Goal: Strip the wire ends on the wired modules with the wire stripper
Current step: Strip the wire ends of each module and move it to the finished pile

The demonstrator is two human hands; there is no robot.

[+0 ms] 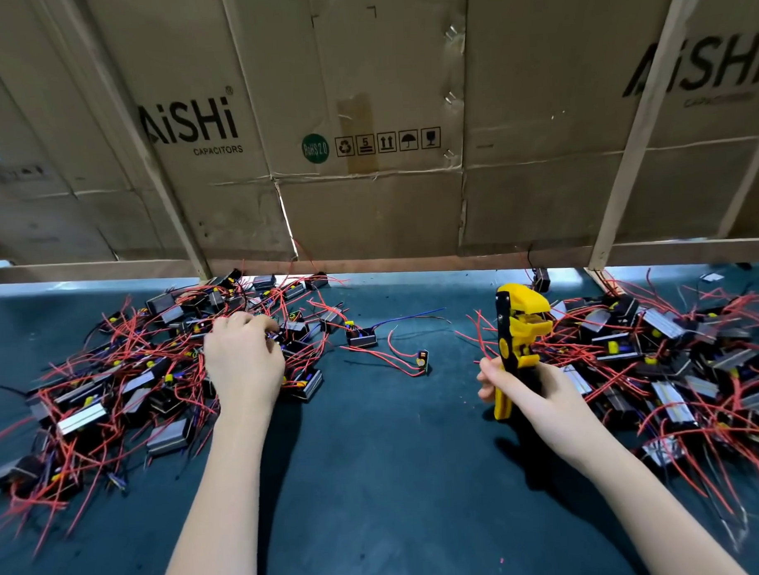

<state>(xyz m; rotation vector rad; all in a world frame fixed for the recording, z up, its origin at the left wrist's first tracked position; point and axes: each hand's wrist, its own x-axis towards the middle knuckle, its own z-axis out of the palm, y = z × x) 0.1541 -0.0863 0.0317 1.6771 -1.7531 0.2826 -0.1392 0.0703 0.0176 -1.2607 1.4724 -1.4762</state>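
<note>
Head view of a wire-stripping bench. The left hand (242, 356) reached into the left pile of modules (127, 382), fingers curled down among the red wires (371, 352); whether they had closed on a module could not be told, since the fingertips were hidden in the tangle. The right hand (532, 389) gripped the handles of the yellow wire stripper (519, 329), holding it upright above the dark green mat (376, 481) with its head pointing away from the person (a ready position, judging by the empty head, with no wire seen in it). A second pile of modules (673, 363) lay just beside the right hand, its wires spreading toward the tool. The two heaps probably separated unprocessed from finished pieces, though which was which could not be read here. Between them lay a single module (361, 336) with loose blue and red leads, and a small board (422, 359) on a red wire. Cardboard boxes (364, 137) printed with a capacitor brand stood behind the bench, closing off the far edge.
</note>
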